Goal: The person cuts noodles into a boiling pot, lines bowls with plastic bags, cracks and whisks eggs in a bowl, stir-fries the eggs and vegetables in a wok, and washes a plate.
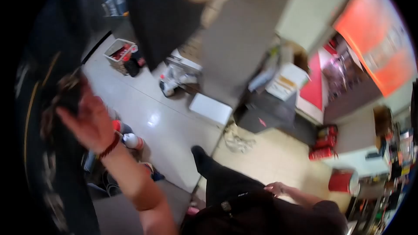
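My left hand [89, 124], with a dark red band at the wrist, is raised at the left. Its thumb and fingers are apart, beside a dark surface with a blurred brown pattern [52, 124]; whether they touch is unclear. Low in the view, my right hand [276, 188] rests at my waist against my dark clothing [244, 211]. Its fingers are curled; anything between them is too small to make out.
A white basket [116, 52] with red items, a white box [210, 109] and a bagged item [176, 78] are on or near the pale floor. Cartons [287, 80] lie on a dark surface. Red extinguishers [326, 141] and a red bucket [342, 180] stand right.
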A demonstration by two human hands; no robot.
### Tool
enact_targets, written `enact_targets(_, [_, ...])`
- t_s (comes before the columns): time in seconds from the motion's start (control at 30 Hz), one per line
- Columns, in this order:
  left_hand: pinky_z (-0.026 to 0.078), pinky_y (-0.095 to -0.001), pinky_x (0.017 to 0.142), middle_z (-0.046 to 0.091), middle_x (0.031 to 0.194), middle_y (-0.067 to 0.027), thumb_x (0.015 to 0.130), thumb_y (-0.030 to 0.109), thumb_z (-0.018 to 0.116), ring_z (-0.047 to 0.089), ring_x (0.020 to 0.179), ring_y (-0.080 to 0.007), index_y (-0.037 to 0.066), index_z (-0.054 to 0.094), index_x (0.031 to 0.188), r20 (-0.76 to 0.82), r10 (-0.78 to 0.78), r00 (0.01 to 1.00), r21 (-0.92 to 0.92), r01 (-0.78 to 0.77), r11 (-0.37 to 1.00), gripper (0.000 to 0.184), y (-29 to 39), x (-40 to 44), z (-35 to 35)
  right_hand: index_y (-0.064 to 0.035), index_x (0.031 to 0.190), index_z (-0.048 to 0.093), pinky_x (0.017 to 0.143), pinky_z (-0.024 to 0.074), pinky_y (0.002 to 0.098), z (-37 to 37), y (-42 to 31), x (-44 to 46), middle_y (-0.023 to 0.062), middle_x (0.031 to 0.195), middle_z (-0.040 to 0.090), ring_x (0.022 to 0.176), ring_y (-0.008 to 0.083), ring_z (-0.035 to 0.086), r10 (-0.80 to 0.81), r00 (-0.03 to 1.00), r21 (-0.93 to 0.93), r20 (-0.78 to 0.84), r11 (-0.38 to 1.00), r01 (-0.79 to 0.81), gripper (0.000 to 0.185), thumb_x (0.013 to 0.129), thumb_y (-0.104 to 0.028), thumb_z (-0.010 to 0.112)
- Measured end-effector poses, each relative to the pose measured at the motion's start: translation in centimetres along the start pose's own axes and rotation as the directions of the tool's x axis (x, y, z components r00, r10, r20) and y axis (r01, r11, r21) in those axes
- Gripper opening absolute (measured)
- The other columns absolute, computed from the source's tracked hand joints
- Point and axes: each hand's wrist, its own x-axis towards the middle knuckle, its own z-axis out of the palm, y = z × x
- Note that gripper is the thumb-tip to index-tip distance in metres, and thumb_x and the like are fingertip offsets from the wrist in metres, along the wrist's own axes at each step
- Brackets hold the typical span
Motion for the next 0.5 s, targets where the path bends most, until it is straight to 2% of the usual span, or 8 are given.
enact_targets(0.03, [0.044,-0.0247,0.065,0.049,0.113,-0.0147,0.084,0.020,0.061,0.048,0.083,-0.0162,-0.001,0.040,0.123,-0.006,0.040,0.999,0.043,-0.040,0.998,0.049,3.4,0.8,-1.9,-0.0112,0.100,0.064,0.072,0.0514,0.0380,0.3,-2.8,2.6,0.0129,0.092,0.064,0.087,0.0248,0.061,-0.040,0.998,-0.194,0.044,0.980,0.048,0.047,0.088,-0.051,0.044])
enact_targets(0.07, [0.044,-0.0249,0.065,0.049,0.106,-0.0133,0.083,0.017,0.061,0.048,0.083,-0.0164,-0.002,0.040,0.121,-0.053,0.186,0.981,0.186,-0.173,0.967,0.047,6.9,0.3,-4.0,-0.0114,0.091,0.067,0.075,0.0487,0.0352,0.8,-4.4,5.8,0.0147,0.085,0.065,0.080,0.0282,0.062,-0.339,0.932,-0.556,0.131,0.753,0.352,0.041,0.085,-0.048,0.050])
enact_targets(0.13, [0.044,-0.0249,0.065,0.047,0.095,-0.0110,0.080,0.010,0.063,0.047,0.082,-0.0165,-0.002,0.041,0.117,-0.029,0.437,0.899,0.332,-0.404,0.852,0.045,13.4,6.5,-2.5,-0.0078,0.080,0.065,0.070,0.0480,0.0372,-5.9,-17.3,10.1,0.0118,0.076,0.064,0.080,0.0263,0.063,-0.539,0.829,-0.660,0.151,0.569,0.490,0.030,0.078,-0.038,0.059])
enact_targets(0.17, [0.043,-0.0249,0.065,0.046,0.093,-0.0105,0.078,0.006,0.062,0.047,0.081,-0.0166,-0.002,0.041,0.117,0.045,0.517,0.855,0.334,-0.501,0.798,0.045,16.0,8.2,1.8,-0.0072,0.079,0.064,0.067,0.0482,0.0367,-10.0,-27.3,6.5,0.0104,0.075,0.065,0.078,0.0257,0.063,-0.293,0.927,-0.546,0.234,0.749,0.375,0.025,0.078,-0.031,0.059])
enact_targets(0.2, [0.043,-0.0249,0.065,0.045,0.090,-0.0100,0.077,0.003,0.062,0.046,0.081,-0.0166,-0.002,0.040,0.116,0.118,0.590,0.799,0.325,-0.593,0.737,0.045,18.7,10.0,6.1,-0.0096,0.081,0.065,0.064,0.0482,0.0349,-11.9,-32.7,4.8,0.0090,0.075,0.064,0.073,0.0240,0.063,-0.396,0.882,-0.536,0.254,0.702,0.469,0.017,0.076,-0.025,0.060])
enact_targets(0.23, [0.042,-0.0267,0.067,0.044,0.089,-0.0095,0.080,0.005,0.058,0.045,0.078,-0.0168,-0.002,0.042,0.112,0.149,0.610,0.778,0.390,-0.613,0.687,0.037,21.2,8.1,5.2,-0.0115,0.084,0.064,0.062,0.0477,0.0332,-12.6,-37.4,7.4,0.0084,0.075,0.064,0.068,0.0232,0.062,-0.596,0.751,-0.711,0.284,0.394,0.582,0.015,0.074,-0.023,0.060])
enact_targets(0.27, [0.040,-0.0285,0.068,0.043,0.087,-0.0090,0.083,0.006,0.053,0.043,0.075,-0.0171,-0.001,0.043,0.109,0.179,0.628,0.757,0.451,-0.631,0.631,0.029,23.8,6.5,4.4,-0.0129,0.087,0.064,0.061,0.0476,0.0326,-12.3,-40.0,9.9,0.0089,0.074,0.064,0.066,0.0237,0.061,-0.809,0.568,-0.643,0.148,0.358,0.677,0.016,0.074,-0.021,0.060])
enact_targets(0.5, [0.037,-0.0326,0.082,0.043,0.105,-0.0119,0.088,0.018,0.051,0.044,0.090,-0.0185,0.003,0.037,0.120,0.137,0.789,0.599,0.860,-0.467,0.205,0.038,33.9,8.2,-5.0,-0.0088,0.115,0.055,0.077,0.0504,0.0277,-14.3,-68.5,12.5,0.0082,0.103,0.063,0.085,0.0147,0.062,-0.754,0.550,-0.252,0.358,0.489,0.835,0.037,0.080,-0.018,0.062])
